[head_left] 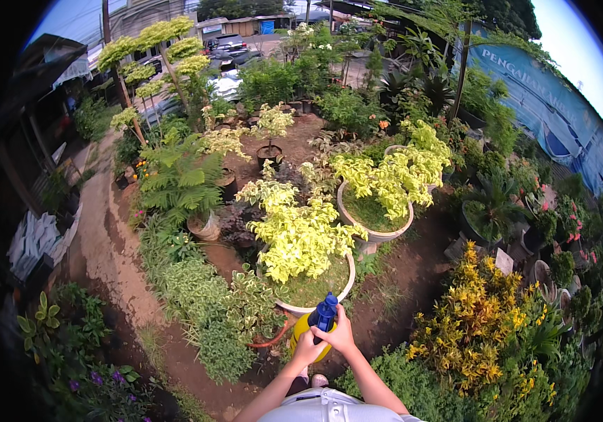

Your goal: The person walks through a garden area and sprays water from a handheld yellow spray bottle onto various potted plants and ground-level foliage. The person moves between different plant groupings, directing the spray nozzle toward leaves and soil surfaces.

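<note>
A pump sprayer with a yellow tank (pixel 298 333) and a dark blue head (pixel 325 312) is upright or nearly so in front of my body. Both hands are closed around its upper part. My left hand (pixel 307 349) grips it low on the near side, while my right hand (pixel 340 334) wraps the right side with a finger reaching up along the blue head. The thumbs meet in front, hiding part of the grip. Just beyond the nozzle stands a round pale pot (pixel 351 277) holding a yellow-green leafy shrub (pixel 301 237).
A second round pot (pixel 378 236) with a similar shrub stands behind to the right. A variegated plant (pixel 256 306) is close on the left, and a yellow-orange croton (pixel 472 322) on the right. A dirt path (pixel 103 227) runs along the left. Vehicles (pixel 227 45) are parked far back.
</note>
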Available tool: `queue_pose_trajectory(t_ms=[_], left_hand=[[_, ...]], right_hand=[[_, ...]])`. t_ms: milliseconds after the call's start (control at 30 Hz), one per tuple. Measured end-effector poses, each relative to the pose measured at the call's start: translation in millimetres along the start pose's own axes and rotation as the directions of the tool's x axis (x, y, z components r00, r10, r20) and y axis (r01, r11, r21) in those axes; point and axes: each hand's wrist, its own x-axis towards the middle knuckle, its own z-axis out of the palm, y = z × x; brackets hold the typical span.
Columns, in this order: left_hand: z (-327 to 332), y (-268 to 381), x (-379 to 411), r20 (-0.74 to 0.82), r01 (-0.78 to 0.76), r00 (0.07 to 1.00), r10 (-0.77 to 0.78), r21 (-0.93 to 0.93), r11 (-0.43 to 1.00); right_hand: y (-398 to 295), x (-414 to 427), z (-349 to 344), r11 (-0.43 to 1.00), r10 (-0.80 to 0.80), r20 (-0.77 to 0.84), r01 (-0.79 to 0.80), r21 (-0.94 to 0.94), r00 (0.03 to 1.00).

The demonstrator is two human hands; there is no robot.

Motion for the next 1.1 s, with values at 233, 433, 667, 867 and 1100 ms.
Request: queue_pose_trajectory(t_ms=[233, 433, 667, 867, 1100], left_hand=[[19, 0, -26, 0.043, 0.102, 0.994, -0.097, -0.144, 0.984], [19, 5, -53, -0.018, 0.168, 0.983, -0.18, -0.277, 0.946], [2, 9, -64, -0.123, 0.089, 0.988, -0.097, -0.064, 0.994], [-7, 33, -53, -0.052, 0.186, 0.98, -0.194, -0.128, 0.974], [-12, 1, -49, -0.044, 0.031, 0.998, -0.04, -0.192, 0.981]], right_hand=[[-21, -20, -20, 0.994, -0.03, 0.039, 0.034, -0.101, 0.999], [-21, -37, -12, 0.99, -0.086, 0.069, 0.093, -0.11, 0.994], [-17, -44, 4, 0.996, -0.059, 0.108, 0.051, 0.071, 0.992], [-26, -35, 3, 0.998, -0.067, 0.08, 0.067, -0.002, 0.995], [-30, -34, 13, 0.986, -0.086, 0.062, 0.094, -0.138, 0.994]])
